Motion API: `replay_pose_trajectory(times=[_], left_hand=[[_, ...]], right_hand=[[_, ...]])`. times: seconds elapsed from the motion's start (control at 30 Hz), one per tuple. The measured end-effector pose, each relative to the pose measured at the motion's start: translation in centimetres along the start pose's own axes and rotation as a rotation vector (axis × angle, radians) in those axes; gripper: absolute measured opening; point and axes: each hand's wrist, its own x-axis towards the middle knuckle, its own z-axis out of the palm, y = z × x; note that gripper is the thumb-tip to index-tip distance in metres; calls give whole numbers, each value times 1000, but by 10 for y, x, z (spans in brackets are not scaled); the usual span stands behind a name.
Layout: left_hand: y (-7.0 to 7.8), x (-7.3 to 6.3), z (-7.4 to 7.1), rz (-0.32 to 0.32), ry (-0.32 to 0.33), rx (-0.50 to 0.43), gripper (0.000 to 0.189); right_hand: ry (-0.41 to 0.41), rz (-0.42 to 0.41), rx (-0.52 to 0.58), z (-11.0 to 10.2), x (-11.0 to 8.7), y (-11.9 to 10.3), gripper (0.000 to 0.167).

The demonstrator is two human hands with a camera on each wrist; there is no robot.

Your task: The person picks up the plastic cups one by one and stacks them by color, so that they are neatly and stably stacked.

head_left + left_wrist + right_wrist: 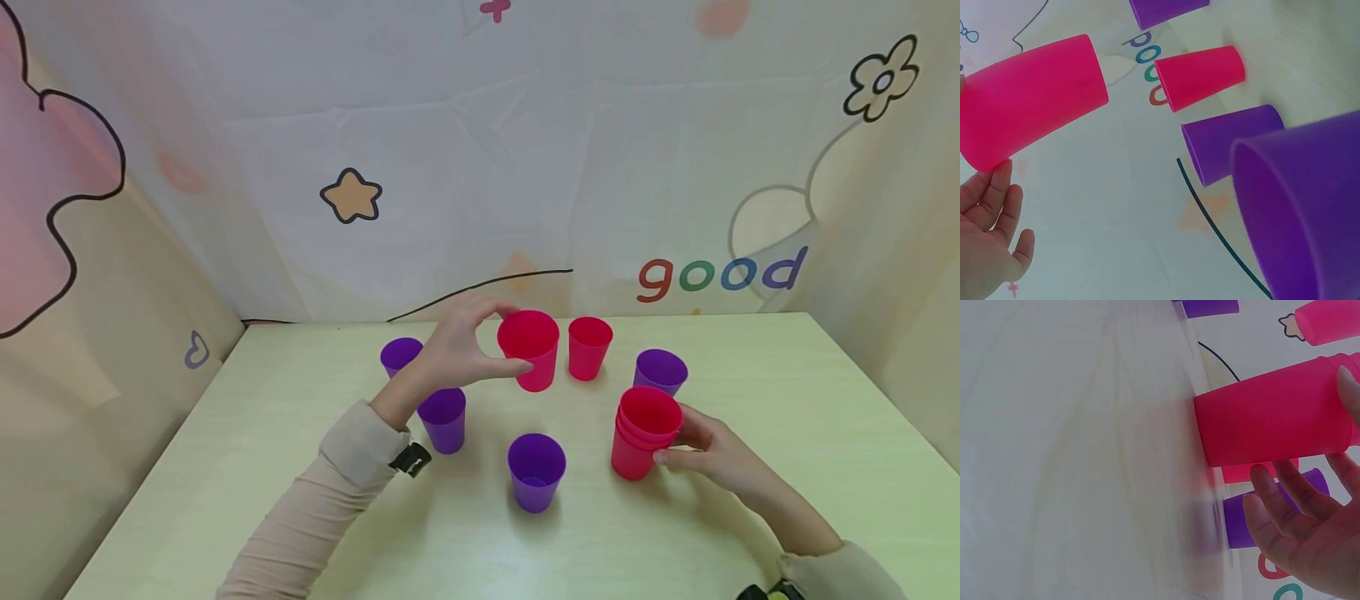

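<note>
My left hand (459,346) pinches a pink-red plastic cup (537,367) by its rim, thumb on the near side and fingers at the far side. In the left wrist view this cup (1035,100) hangs well off the table, mouth up. My right hand (716,454) grips a nested stack of pink-red cups (636,454) from its right side. The stack (1272,415) stands upright with its base at the tabletop. Another pink-red cup (587,354) stands just right of the raised one.
Purple cups stand mouth up around the hands: one at front centre (536,479), one under the left forearm (444,425), one partly hidden behind the left wrist (400,353), and one behind the stack (660,372). A printed cloth (450,167) hangs behind the pale table (787,400).
</note>
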Motion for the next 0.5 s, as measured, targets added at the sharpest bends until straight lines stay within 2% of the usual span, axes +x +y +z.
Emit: replay_pose_trajectory(times=[0.33, 0.5], left_hand=[[17, 8, 2, -7, -44, -11, 55], [23, 16, 3, 33, -50, 3, 53]], right_hand=[[-9, 15, 7, 0, 0, 0, 66], [-8, 5, 9, -1, 0, 1, 65]])
